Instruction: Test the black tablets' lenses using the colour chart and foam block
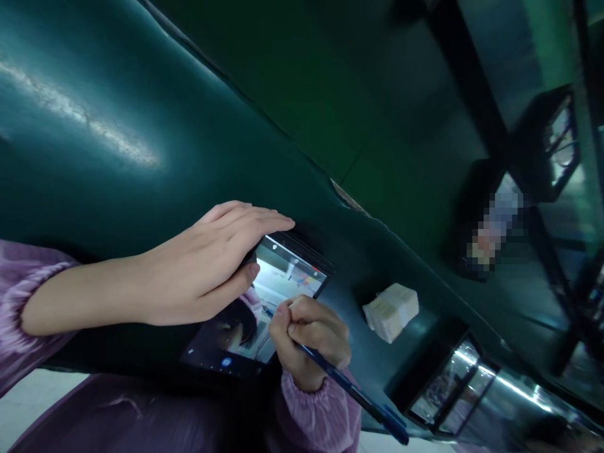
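A black device with a lit screen lies tilted on the dark green work surface. Its screen shows a bright picture above a row of small icons. My left hand rests over the device's upper left edge, fingers stretched out and thumb apart at the screen's side. In a pinch grip, my right hand holds a slim dark blue pen. The pen's tip is over the lit screen, and its thick end points down to the right. Whether the tip touches the glass I cannot tell.
To the right sits a small pale bundle of stacked pieces with a band. Beyond it is another black-framed device with a shiny screen. The table's edge runs diagonally, and more framed screens stand blurred at the far right.
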`<state>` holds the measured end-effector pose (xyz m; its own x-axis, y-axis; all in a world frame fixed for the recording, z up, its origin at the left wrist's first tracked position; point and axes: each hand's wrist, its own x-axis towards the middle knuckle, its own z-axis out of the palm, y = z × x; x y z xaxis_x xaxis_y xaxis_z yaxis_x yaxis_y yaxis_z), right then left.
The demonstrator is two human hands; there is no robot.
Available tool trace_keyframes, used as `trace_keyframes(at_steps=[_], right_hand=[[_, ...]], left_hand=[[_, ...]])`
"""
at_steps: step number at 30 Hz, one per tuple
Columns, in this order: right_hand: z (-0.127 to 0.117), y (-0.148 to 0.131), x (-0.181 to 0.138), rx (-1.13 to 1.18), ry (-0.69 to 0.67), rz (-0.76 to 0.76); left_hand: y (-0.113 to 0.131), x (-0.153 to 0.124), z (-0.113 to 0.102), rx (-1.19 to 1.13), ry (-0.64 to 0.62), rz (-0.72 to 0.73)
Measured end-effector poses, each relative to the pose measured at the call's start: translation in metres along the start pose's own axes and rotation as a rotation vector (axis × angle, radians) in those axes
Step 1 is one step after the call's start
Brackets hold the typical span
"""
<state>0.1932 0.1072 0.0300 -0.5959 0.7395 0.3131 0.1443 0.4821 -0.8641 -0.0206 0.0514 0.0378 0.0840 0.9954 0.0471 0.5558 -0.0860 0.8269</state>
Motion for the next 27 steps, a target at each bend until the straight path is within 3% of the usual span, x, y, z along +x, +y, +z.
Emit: trace_keyframes(at_steps=[27], right_hand=[[0.0002, 0.0014, 0.0003, -0.023, -0.008, -0.019]], left_hand=[[-0.0008, -0.0004, -0.0001, -0.002, 0.004, 0.000]])
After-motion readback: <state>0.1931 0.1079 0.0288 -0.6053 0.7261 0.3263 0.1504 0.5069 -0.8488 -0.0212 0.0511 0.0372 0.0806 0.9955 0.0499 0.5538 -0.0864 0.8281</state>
